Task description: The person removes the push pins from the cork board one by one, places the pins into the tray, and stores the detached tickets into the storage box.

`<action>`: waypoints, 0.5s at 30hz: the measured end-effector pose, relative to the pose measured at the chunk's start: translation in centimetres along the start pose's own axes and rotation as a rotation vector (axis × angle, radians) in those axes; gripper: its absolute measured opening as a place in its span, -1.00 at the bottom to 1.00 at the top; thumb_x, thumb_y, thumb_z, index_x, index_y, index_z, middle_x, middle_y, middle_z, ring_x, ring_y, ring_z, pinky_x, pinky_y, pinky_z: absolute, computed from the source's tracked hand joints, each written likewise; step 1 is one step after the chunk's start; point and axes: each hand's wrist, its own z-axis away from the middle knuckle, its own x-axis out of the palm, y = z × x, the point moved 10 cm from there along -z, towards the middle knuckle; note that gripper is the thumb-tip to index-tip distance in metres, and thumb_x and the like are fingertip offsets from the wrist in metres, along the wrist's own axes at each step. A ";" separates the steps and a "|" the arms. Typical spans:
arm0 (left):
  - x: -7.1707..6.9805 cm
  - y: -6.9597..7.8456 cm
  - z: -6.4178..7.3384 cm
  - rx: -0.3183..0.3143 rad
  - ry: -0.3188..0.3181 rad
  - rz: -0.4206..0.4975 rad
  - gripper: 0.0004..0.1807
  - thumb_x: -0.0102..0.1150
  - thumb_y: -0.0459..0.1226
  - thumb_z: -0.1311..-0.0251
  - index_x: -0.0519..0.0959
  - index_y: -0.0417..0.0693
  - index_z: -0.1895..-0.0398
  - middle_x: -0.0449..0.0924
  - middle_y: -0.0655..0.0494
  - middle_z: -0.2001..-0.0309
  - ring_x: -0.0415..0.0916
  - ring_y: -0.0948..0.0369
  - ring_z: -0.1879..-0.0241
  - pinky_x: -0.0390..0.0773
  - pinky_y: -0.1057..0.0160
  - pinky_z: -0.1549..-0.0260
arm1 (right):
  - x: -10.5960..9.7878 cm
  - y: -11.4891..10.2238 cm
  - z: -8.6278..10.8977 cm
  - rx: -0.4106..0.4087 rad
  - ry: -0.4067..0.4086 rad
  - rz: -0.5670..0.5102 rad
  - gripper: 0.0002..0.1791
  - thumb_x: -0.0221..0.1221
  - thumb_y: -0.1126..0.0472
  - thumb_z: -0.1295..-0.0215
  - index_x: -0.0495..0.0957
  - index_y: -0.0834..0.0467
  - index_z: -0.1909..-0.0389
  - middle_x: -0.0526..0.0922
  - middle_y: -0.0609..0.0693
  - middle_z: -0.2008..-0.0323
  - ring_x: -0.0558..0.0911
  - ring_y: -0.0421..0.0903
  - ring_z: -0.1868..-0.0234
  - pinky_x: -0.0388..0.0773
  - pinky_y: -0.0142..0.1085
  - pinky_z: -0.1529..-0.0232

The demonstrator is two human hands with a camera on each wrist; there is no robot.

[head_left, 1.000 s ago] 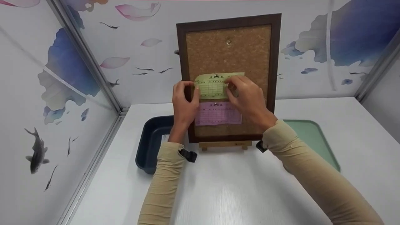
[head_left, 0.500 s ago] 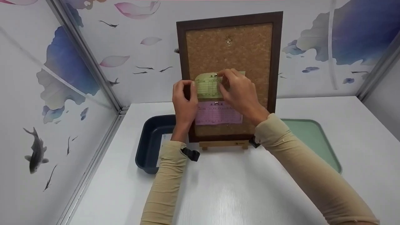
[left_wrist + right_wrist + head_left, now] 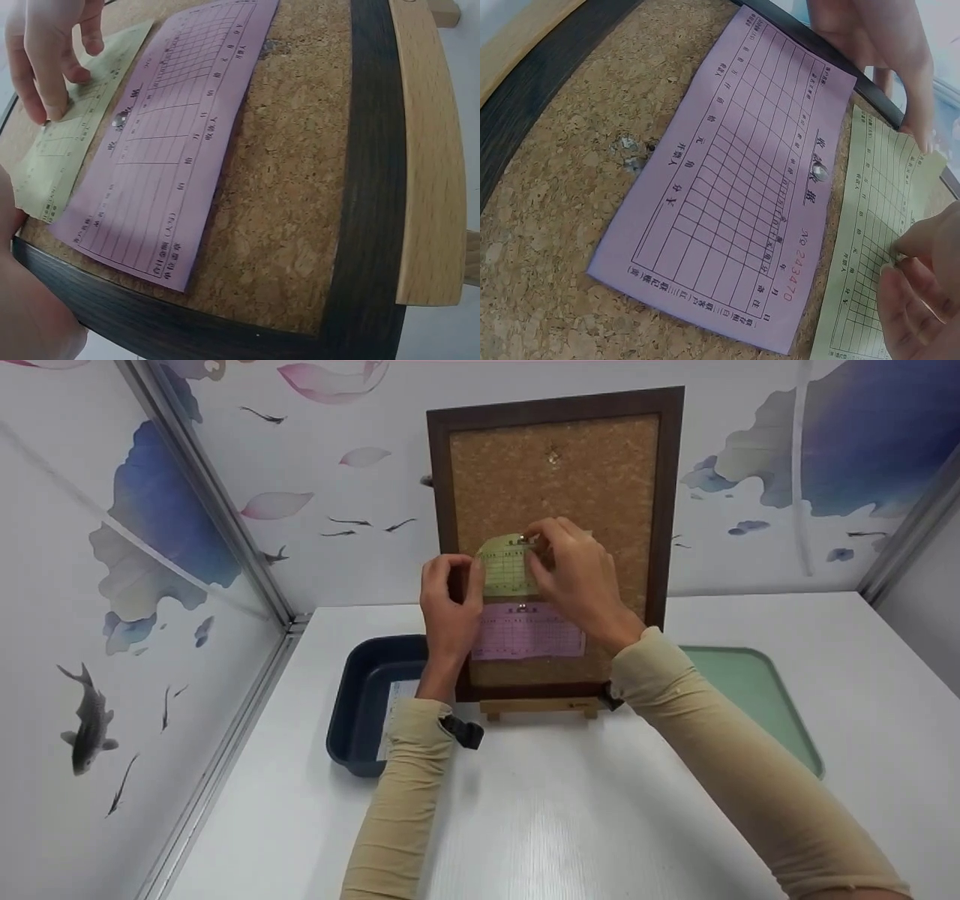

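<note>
A yellow-green receipt slip (image 3: 506,570) lies against the framed cork board (image 3: 592,480); its upper left corner is bent. My left hand (image 3: 452,600) pinches the slip's left edge beside the frame. The thumb and index finger of my right hand (image 3: 581,577) are at the clear pushpin (image 3: 523,538) at the slip's top middle and appear to pinch it; the exact contact is partly hidden. My right hand covers the slip's right part. Below it hangs a purple receipt slip (image 3: 727,180), held by another pushpin (image 3: 820,173).
The board stands on a wooden easel (image 3: 540,705) on a white table (image 3: 525,810). A dark blue tray (image 3: 349,735) with a printed white paper (image 3: 391,735) is at left. A green tray (image 3: 750,690) is at right. Clear pins (image 3: 553,455) sit high on the cork.
My right hand has moved left and up from the yellow-green receipt slip's right part to its top pushpin. My left hand stays at the left edge, shifting slightly right.
</note>
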 end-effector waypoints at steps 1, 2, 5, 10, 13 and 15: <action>0.0 -0.1 0.0 0.002 0.000 0.002 -0.72 0.20 -0.04 -0.60 0.65 -0.04 -0.04 0.57 0.03 -0.10 0.49 0.20 -0.13 0.54 0.18 -0.16 | 0.0 0.0 0.0 0.000 0.004 -0.002 -0.80 0.31 0.19 -0.52 0.68 0.10 -0.08 0.73 0.05 0.13 0.74 -0.04 0.20 0.69 -0.05 0.22; 0.0 -0.2 0.0 0.003 0.000 0.005 -0.73 0.20 -0.04 -0.60 0.65 -0.04 -0.04 0.57 0.03 -0.10 0.50 0.20 -0.13 0.54 0.17 -0.17 | 0.0 0.0 -0.1 0.002 0.006 -0.004 -0.80 0.31 0.19 -0.52 0.69 0.10 -0.07 0.73 0.05 0.13 0.74 -0.04 0.20 0.69 -0.05 0.22; 0.0 -0.4 0.1 0.001 0.009 0.017 -0.73 0.20 -0.05 -0.60 0.66 -0.04 -0.04 0.58 0.02 -0.09 0.51 0.19 -0.13 0.54 0.16 -0.18 | 0.0 0.1 -0.2 0.017 0.009 -0.012 -0.82 0.31 0.18 -0.52 0.70 0.09 -0.05 0.73 0.04 0.15 0.73 -0.05 0.21 0.67 -0.06 0.22; 0.2 -0.7 0.1 -0.012 0.012 0.014 -0.72 0.18 -0.03 -0.61 0.66 -0.03 -0.05 0.58 0.03 -0.07 0.51 0.20 -0.11 0.54 0.19 -0.14 | 0.1 0.4 -0.5 0.042 0.006 -0.016 -0.84 0.32 0.17 -0.51 0.70 0.09 -0.01 0.73 0.04 0.17 0.71 -0.05 0.22 0.66 -0.08 0.21; 0.4 -0.8 0.1 -0.022 0.007 0.010 -0.72 0.17 -0.02 -0.62 0.65 -0.02 -0.04 0.58 0.04 -0.04 0.51 0.20 -0.07 0.54 0.21 -0.09 | 0.0 0.4 -0.7 0.051 0.007 -0.018 -0.84 0.32 0.16 -0.52 0.71 0.11 0.00 0.75 0.05 0.18 0.72 -0.03 0.23 0.67 -0.09 0.22; 0.5 -0.8 0.1 -0.023 0.003 0.006 -0.72 0.16 -0.02 -0.62 0.65 -0.01 -0.04 0.58 0.04 -0.03 0.51 0.20 -0.05 0.54 0.21 -0.06 | -0.1 0.4 -0.9 0.053 0.015 -0.013 -0.84 0.32 0.14 -0.52 0.72 0.12 0.02 0.77 0.06 0.18 0.73 -0.03 0.24 0.68 -0.09 0.22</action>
